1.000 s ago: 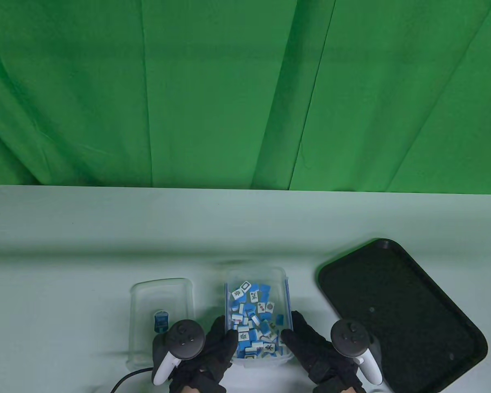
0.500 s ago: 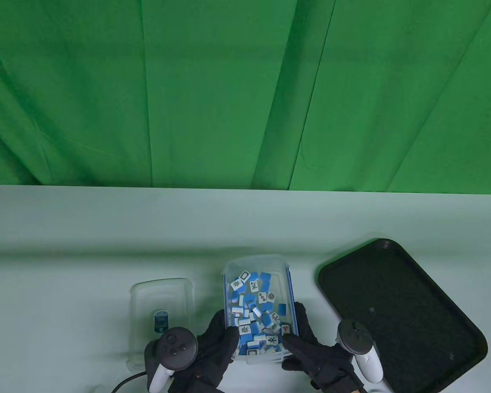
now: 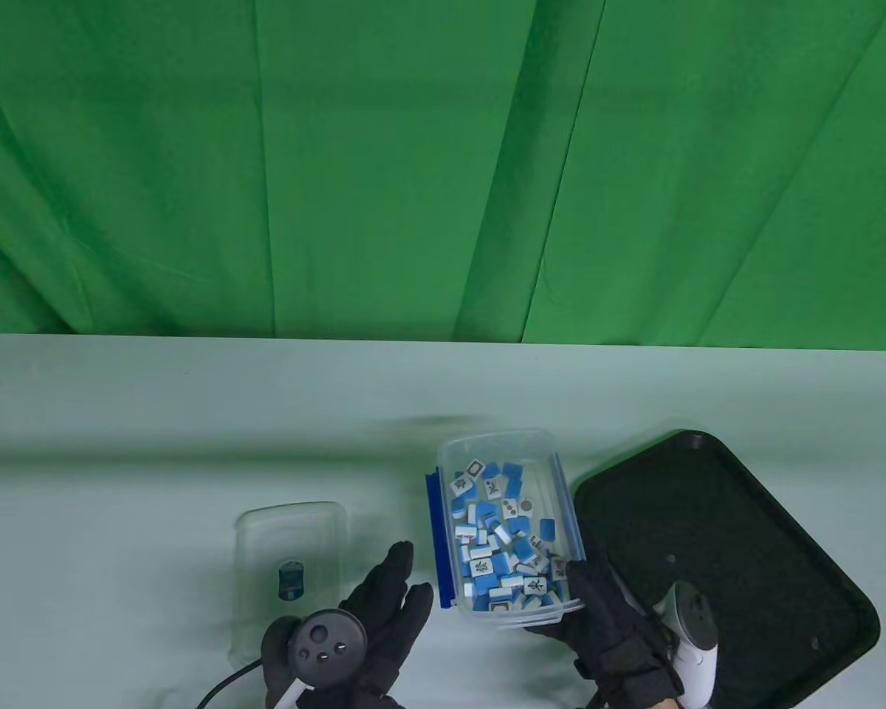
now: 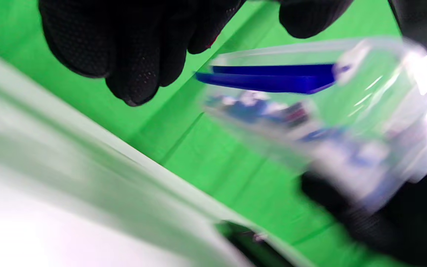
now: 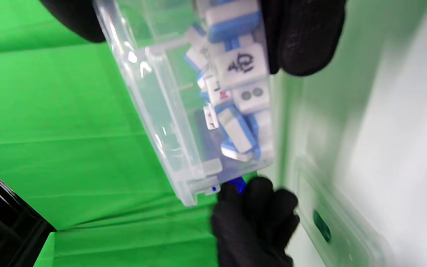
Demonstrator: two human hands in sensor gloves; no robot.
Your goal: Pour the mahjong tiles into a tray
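Observation:
A clear plastic box [image 3: 503, 458] full of blue-and-white mahjong tiles [image 3: 498, 543] is held above the table, just left of the black tray [image 3: 746, 561]. My right hand [image 3: 579, 602] grips the box at its near right corner, thumb over the rim; in the right wrist view its fingers [image 5: 302, 37] wrap the box [image 5: 161, 111] and its tiles [image 5: 239, 70]. My left hand [image 3: 402, 591] is open beside the box's blue left clasp [image 3: 435, 539] and holds nothing. In the left wrist view its fingers [image 4: 135, 44] hang apart from the blurred box [image 4: 365, 92].
The box's clear lid [image 3: 292, 546] with a blue label lies flat on the table to the left of my left hand. The tray sits at the table's near right corner. A green curtain hangs behind the table's far edge.
The box has risen off the table and moved right towards the tray, turning slightly. My left hand has let go of its left side; the right hand alone carries it.

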